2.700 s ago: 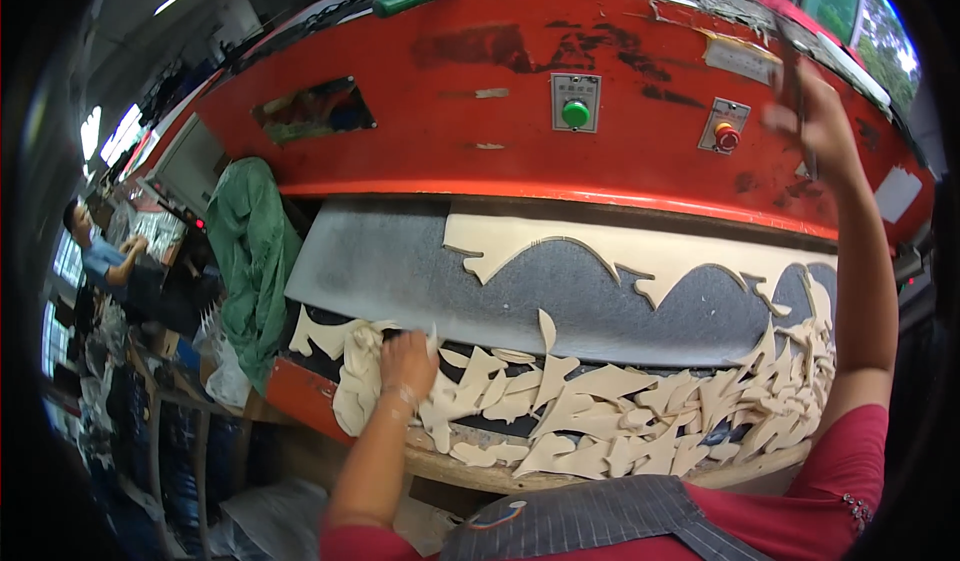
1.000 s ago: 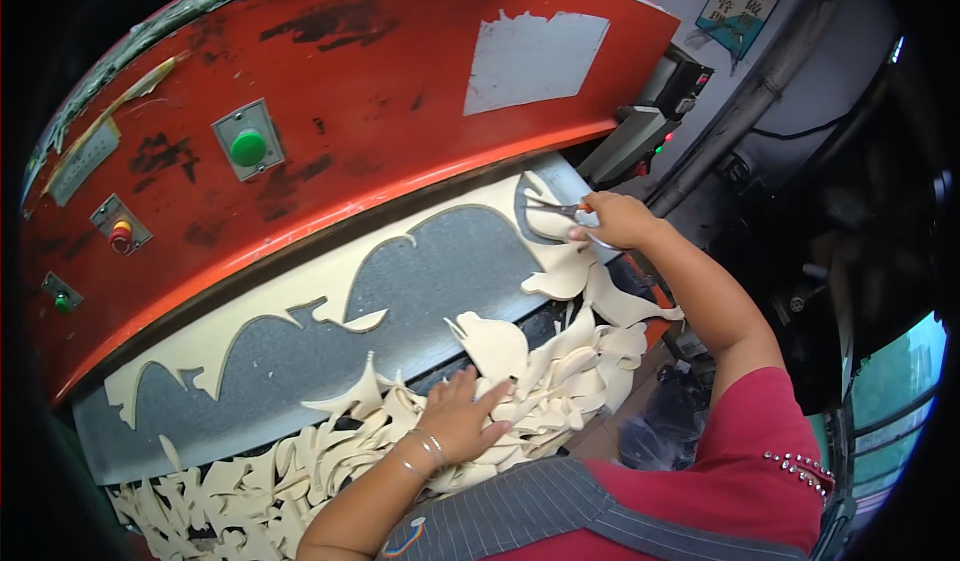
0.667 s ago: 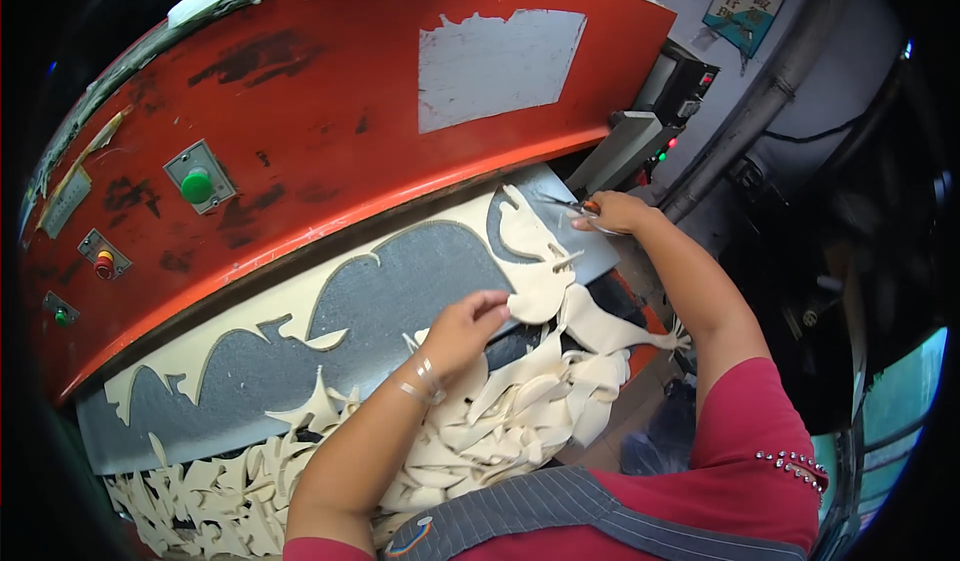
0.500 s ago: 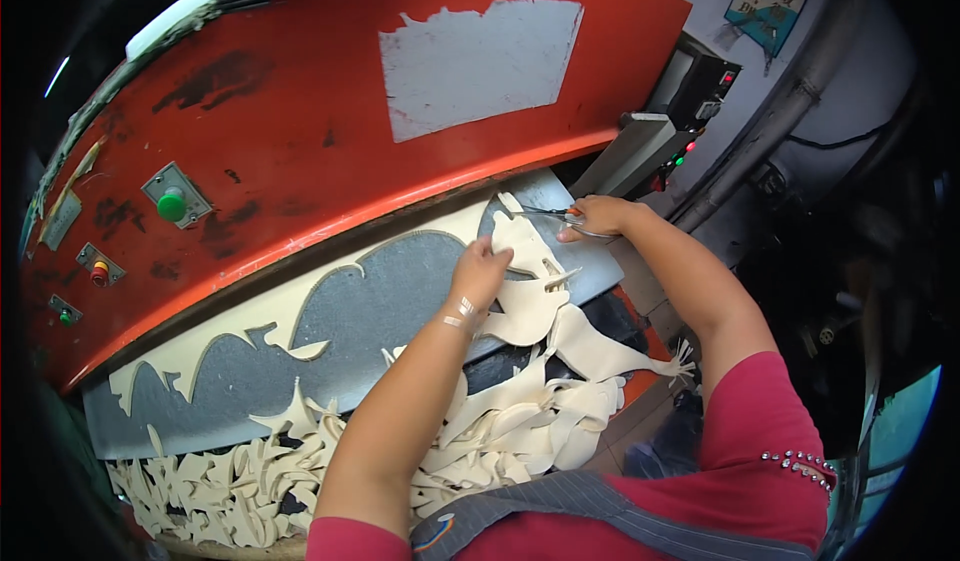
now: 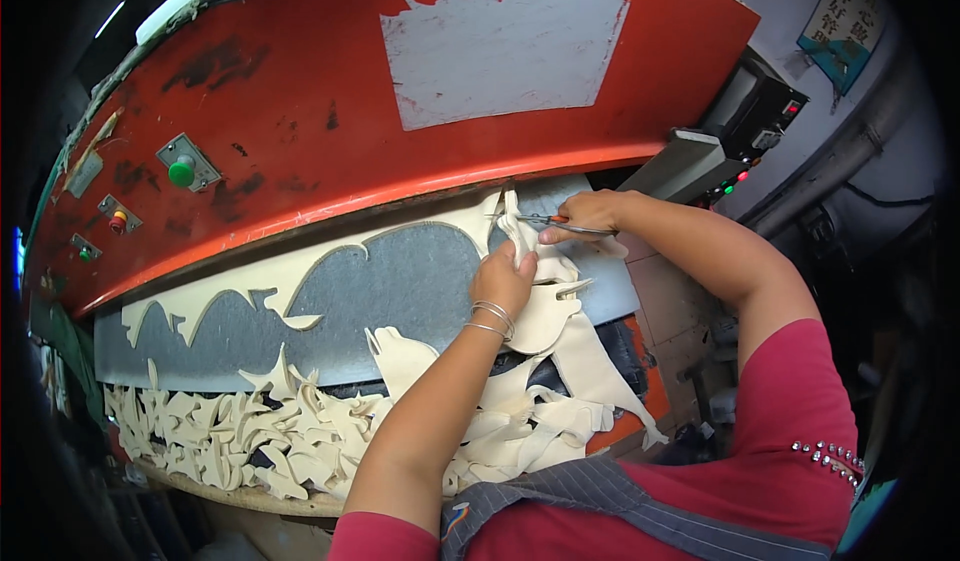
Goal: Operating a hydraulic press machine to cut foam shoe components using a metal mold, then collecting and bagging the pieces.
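My right hand (image 5: 592, 213) holds a pair of scissors (image 5: 537, 219) with an orange spot near the pivot. Their blades point left, at a bunched upright strip of the cream sheet (image 5: 512, 223). Just below the blades, my left hand (image 5: 502, 283) is closed on that strip, thumb and fingers pinching it. From there the cream sheet (image 5: 250, 273), its lower edge cut into deep curves, runs left along the grey board (image 5: 400, 286). Other cream pieces (image 5: 545, 319) hang from the held part toward me. Whether the blades are closed on the material is too small to tell.
A red machine body (image 5: 300, 101) rises right behind the board, carrying a green push button (image 5: 182, 171). A heap of cream offcuts (image 5: 230, 431) lies along the near edge. At the right stand a grey box (image 5: 685, 169) and a black control box (image 5: 762, 111).
My left hand now grips the strip lower, and the cream material there is bunched upright rather than flat. The scissors have come closer to it. My view has shifted.
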A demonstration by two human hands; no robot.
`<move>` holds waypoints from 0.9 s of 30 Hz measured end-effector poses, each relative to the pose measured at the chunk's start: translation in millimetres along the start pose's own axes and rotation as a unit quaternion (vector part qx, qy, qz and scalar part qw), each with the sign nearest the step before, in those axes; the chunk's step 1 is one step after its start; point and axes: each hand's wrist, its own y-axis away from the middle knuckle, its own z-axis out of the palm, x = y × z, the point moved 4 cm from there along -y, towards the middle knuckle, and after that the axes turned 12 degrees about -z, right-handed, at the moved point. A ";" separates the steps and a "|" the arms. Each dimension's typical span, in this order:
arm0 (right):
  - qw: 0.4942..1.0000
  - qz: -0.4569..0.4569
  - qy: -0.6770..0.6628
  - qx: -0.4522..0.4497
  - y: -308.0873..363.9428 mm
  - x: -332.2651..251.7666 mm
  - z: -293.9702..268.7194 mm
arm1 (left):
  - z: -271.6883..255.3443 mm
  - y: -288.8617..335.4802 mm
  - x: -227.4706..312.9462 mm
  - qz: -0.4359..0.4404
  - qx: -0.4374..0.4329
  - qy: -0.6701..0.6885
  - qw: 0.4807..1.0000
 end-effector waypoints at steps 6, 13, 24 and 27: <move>0.996 0.059 -0.055 -0.043 0.0 21.5 10.2 | -1.0 6.2 -4.0 0.074 0.014 -0.017 0.997; 0.999 0.036 0.007 -0.017 2.2 16.3 9.3 | 7.4 40.8 -6.4 0.260 0.038 -0.036 0.964; 0.992 -0.040 0.095 -0.074 3.1 -45.0 37.7 | 18.0 124.6 -16.8 0.306 -0.042 -0.181 0.934; 0.992 -0.057 0.116 -0.012 -15.3 -67.4 37.2 | 15.3 125.3 -19.5 0.313 -0.043 -0.192 0.929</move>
